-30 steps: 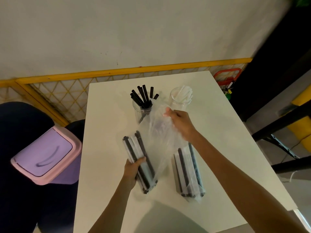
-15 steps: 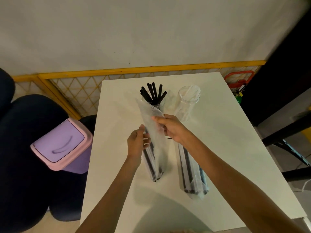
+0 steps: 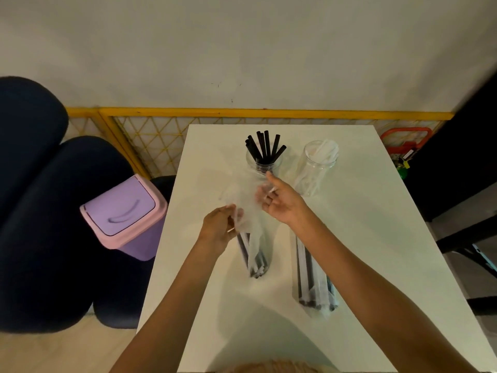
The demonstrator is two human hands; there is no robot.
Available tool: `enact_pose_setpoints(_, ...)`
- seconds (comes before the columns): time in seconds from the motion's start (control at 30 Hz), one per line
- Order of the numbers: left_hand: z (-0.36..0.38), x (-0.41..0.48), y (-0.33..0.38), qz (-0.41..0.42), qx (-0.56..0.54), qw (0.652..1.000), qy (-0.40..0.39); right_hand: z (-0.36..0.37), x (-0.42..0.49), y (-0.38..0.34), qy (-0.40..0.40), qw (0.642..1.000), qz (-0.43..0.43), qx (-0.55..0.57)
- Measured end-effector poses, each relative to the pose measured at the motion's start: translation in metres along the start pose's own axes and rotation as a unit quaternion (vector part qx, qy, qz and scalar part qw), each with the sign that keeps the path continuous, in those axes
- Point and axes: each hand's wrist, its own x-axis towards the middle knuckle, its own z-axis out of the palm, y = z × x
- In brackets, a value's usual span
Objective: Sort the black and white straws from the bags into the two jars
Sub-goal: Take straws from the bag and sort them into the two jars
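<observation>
Clear plastic bag [image 3: 251, 224] with mixed straws [image 3: 256, 262] inside, black and white, stands near the middle of the white table [image 3: 376, 238]. Lower end down at the tabletop. Open top loose and crumpled between both hands.

Left hand [image 3: 219, 230]: fingers curled, pinching the left edge of the film.

Right hand [image 3: 282, 204]: forefinger straight, pointing to the far side; other fingers curled on the right edge of the film. Grip partly blurred behind the plastic.

To the right, second bag [image 3: 314, 281] lies flat on the table, partly under the right forearm, straws packed inside, neither hand on it.

Far side of table: left jar [image 3: 265, 164] holds black straws [image 3: 265, 146] that stand out above its rim. Right jar [image 3: 318, 168], near it and not touching, holds white straws [image 3: 326, 150]. Right forefinger tip is close to the left jar; contact cannot be told.

Off the table, left: purple bin [image 3: 121, 208] with pink rim, dark chairs [image 3: 53, 211]. Yellow fence [image 3: 242, 113] runs along the far wall.
</observation>
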Motion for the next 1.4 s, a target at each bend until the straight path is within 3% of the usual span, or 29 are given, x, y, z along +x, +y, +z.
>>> enact_pose_setpoints(0.1, -0.012, 0.004, 0.003, -0.052, -0.17, 0.984, -0.006, -0.005, -0.008, 0.005, -0.006, 1.0, 0.009, -0.005)
enact_pose_setpoints(0.17, -0.018, 0.004, 0.008, -0.06, -0.223, 0.973, 0.002, -0.016, -0.012, 0.008, 0.007, 0.986, 0.014, -0.169)
enact_pose_setpoints(0.2, -0.021, 0.004, 0.01, -0.06, -0.224, 0.973, 0.005, -0.022, -0.015, 0.009, 0.009, 0.957, 0.024, -0.288)
enact_pose_setpoints(0.3, -0.026, 0.004, 0.014, -0.06, -0.168, 0.984, 0.013, -0.041, -0.018, 0.013, 0.027, 0.81, 0.037, -0.585)
enact_pose_setpoints(0.37, -0.023, 0.005, 0.013, -0.059, -0.134, 0.989, 0.031, -0.047, -0.014, 0.014, 0.054, 0.727, -0.032, -0.684)
enact_pose_setpoints(0.4, -0.019, 0.006, 0.012, -0.053, -0.118, 0.991, 0.04, -0.047, -0.012, 0.014, 0.059, 0.702, -0.084, -0.704)
enact_pose_setpoints(0.5, -0.002, 0.005, 0.01, -0.009, -0.027, 0.998, 0.063, -0.027, -0.01, 0.016, -0.017, 0.69, -0.216, -0.69)
enact_pose_setpoints(0.6, 0.015, 0.001, 0.012, 0.066, 0.101, 0.99, 0.074, -0.005, 0.0, 0.019, -0.059, 0.662, -0.256, -0.702)
enact_pose_setpoints(0.73, 0.018, -0.004, 0.011, 0.168, 0.208, 0.962, 0.049, -0.002, 0.027, 0.01, 0.02, 0.675, -0.252, -0.693)
enact_pose_setpoints(0.83, 0.008, -0.002, 0.009, 0.187, 0.341, 0.921, 0.019, -0.006, 0.032, 0.002, 0.022, 0.685, -0.254, -0.682)
enact_pose_setpoints(0.87, 0.003, 0.0, 0.007, 0.178, 0.41, 0.894, 0.027, -0.006, 0.032, -0.002, 0.015, 0.722, -0.239, -0.648)
enact_pose_setpoints(0.9, -0.002, 0.002, 0.005, 0.169, 0.475, 0.862, 0.045, -0.006, 0.031, -0.005, 0.008, 0.785, -0.205, -0.585)
enact_pose_setpoints(0.97, -0.012, 0.003, -0.001, 0.174, 0.562, 0.804, 0.089, -0.005, 0.027, -0.014, -0.024, 0.923, -0.099, -0.37)
enact_pose_setpoints(1.0, -0.016, 0.002, -0.004, 0.182, 0.59, 0.779, 0.108, -0.004, 0.025, -0.018, -0.04, 0.966, -0.061, -0.249)
enact_pose_setpoints(1.07, -0.025, 0.0, -0.011, 0.181, 0.646, 0.729, 0.137, -0.005, 0.022, -0.023, -0.025, 0.996, -0.022, -0.082)
enact_pose_setpoints(1.17, -0.043, 0.006, -0.021, 0.131, 0.688, 0.697, 0.157, -0.011, 0.021, -0.021, 0.039, 0.999, 0.001, -0.023)
enact_pose_setpoints(1.23, -0.057, 0.011, -0.024, 0.088, 0.662, 0.723, 0.175, -0.015, 0.021, -0.015, 0.055, 0.995, 0.004, -0.085)
enact_pose_setpoints(1.27, -0.063, 0.014, -0.023, 0.07, 0.613, 0.766, 0.179, -0.018, 0.021, -0.012, 0.066, 0.987, -0.008, -0.146)
enact_pose_setpoints(1.3, -0.067, 0.017, -0.022, 0.052, 0.522, 0.833, 0.175, -0.022, 0.019, -0.009, 0.081, 0.971, -0.026, -0.224)
enact_pose_setpoints(1.37, -0.068, 0.017, -0.014, -0.004, 0.248, 0.959, 0.136, -0.029, 0.012, -0.005, 0.117, 0.92, -0.095, -0.362)
enact_pose_setpoints(1.4, -0.066, 0.014, -0.008, -0.027, 0.117, 0.987, 0.107, -0.033, 0.011, -0.003, 0.113, 0.901, -0.129, -0.398)
